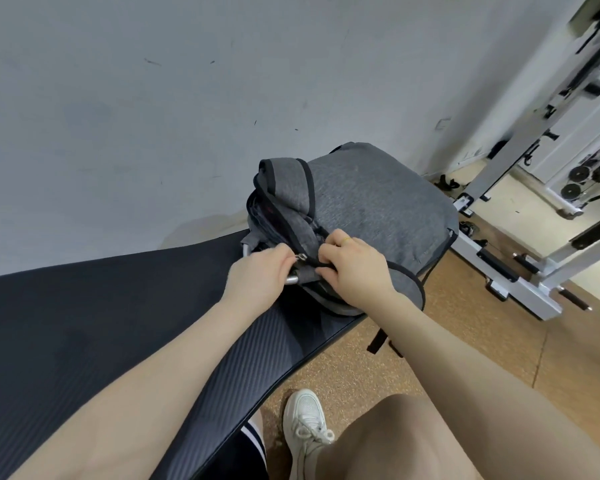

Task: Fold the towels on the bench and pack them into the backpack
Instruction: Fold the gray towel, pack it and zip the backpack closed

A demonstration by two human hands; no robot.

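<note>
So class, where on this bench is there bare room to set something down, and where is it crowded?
Free: the black ribbed bench pad, from the wall edge to the person's forearms. Crowded: the far end, where the grey fabric backpack lies and the left hand and right hand grip its zipper edge.

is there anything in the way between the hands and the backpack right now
Nothing visible. Both hands are already on the backpack, at its near edge on the bench: the left hand pinches the zipper pull and the right hand grips the fabric beside it.
</note>
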